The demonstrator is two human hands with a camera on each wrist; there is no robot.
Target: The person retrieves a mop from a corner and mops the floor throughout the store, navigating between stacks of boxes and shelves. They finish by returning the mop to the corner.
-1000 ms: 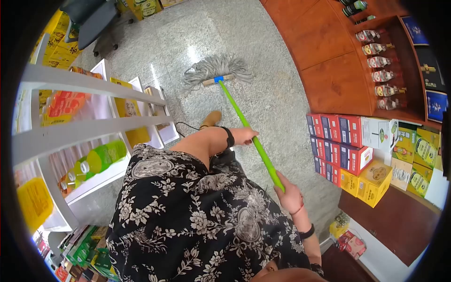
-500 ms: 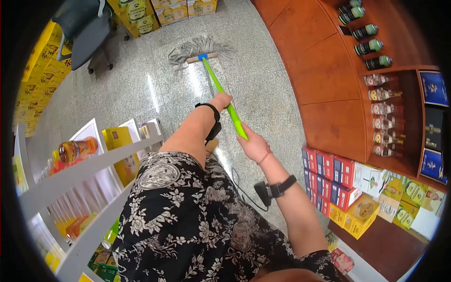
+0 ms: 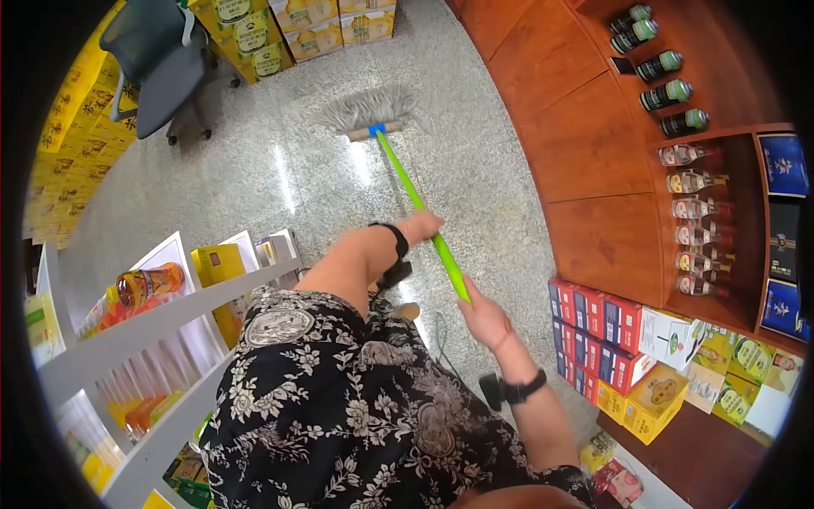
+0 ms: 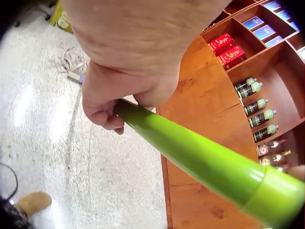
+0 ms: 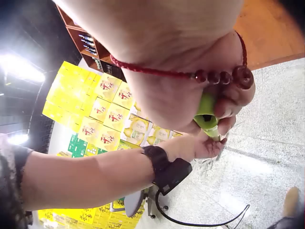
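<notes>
A mop with a bright green handle (image 3: 415, 204) and a grey string head (image 3: 370, 109) lies slanted across the speckled floor. My left hand (image 3: 421, 227) grips the handle about midway, fingers curled round it, as the left wrist view shows for the same hand (image 4: 107, 107) on the green handle (image 4: 190, 155). My right hand (image 3: 480, 316) holds the handle's near end. In the right wrist view its fingers (image 5: 228, 107) wrap the green end (image 5: 206, 112), with the left hand (image 5: 209, 145) beyond.
A curved wooden counter (image 3: 585, 161) with bottles (image 3: 674, 93) on its shelves runs along the right. Stacked red and yellow boxes (image 3: 610, 331) stand below it. A white shelf rack (image 3: 127, 339) is at the left; a grey chair (image 3: 161, 51) and yellow cartons (image 3: 297, 25) stand beyond.
The mop head was pushed away across the floor, then drew back a little toward me. Both hands kept their grip and moved with the handle.
</notes>
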